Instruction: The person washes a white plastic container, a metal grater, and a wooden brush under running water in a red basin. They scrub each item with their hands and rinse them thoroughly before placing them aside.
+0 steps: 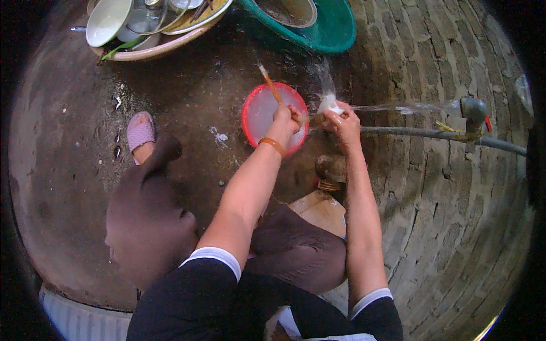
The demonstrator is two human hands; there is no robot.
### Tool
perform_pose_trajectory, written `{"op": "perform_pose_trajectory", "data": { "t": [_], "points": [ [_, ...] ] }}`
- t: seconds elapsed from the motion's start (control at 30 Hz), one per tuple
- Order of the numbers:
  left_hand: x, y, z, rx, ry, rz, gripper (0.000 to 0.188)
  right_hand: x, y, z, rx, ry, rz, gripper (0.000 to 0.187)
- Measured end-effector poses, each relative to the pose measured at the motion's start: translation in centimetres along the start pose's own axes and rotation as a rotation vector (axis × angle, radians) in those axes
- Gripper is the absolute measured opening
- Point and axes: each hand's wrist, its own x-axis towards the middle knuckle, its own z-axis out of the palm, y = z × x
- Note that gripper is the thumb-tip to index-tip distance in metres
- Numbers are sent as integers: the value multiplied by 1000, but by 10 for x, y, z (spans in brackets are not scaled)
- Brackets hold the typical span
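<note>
A white object (329,104), perhaps a small cup, is clamped in the fingers of the right hand (344,121), just outside the red-rimmed basin (246,121), between 2 and 3 o'clock from its middle. The left hand (287,119) is over the basin, fingers closed round an orange-handled stick (272,86) that slants toward 11 o'clock. Whether its other end bears bristles is too blurred to tell.

A water jet (406,107) comes from the pipe (472,109) at 3 o'clock and breaks into spray toward 12 o'clock, so the step looks like scrubbing or rinsing. To do it well, I would angle the white object so the jet meets it at a slant, then turn it bit by bit until every side is washed. A firm grip matters, since wet surfaces probably slip. With the 2 hands so near, short, light strokes should suit. Moving it toward 9 o'clock would let runoff fall into the basin.
</note>
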Motion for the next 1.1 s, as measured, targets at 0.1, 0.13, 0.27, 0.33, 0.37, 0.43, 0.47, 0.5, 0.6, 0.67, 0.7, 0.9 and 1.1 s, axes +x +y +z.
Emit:
{"op": "perform_pose_trajectory", "data": {
  "t": [0.1,0.13,0.27,0.33,0.37,0.43,0.47,0.5,0.6,0.67,0.7,0.9,1.1],
  "points": [
    [-5,11,3,-133,16,-32,15,-2,-6,-12,129,-18,53,40],
    [-3,17,2,-165,19,-46,17,-2,-7,-14,133,-9,51,39],
    [6,35,-8,48,-108,83,17,-2,-9,-25,166,-45,41,37],
    [5,40,-12,129,-209,75,18,-2,-9,-27,134,-81,118,37],
    [3,40,-12,168,-193,122,19,-1,-9,-26,124,-102,93,37],
    [-4,38,-13,258,-116,193,22,-2,-9,-24,109,-139,79,38],
    [-8,37,-13,237,-79,168,25,-3,-10,-24,97,-152,83,37],
    [-11,38,-13,216,-58,138,28,-5,-11,-23,86,-161,99,37],
    [-14,41,-7,62,-64,105,31,-10,-16,-26,80,-158,114,34],
    [-8,47,-3,25,-109,146,31,-12,-18,-29,83,-167,113,33],
    [-5,54,-3,55,-141,189,31,-11,-20,-34,84,-180,113,33],
    [3,77,-15,286,-295,231,31,-4,-16,-44,126,-213,109,35],
    [-11,67,1,240,-176,268,29,-5,-17,-47,116,-247,125,33]
  ]
}}
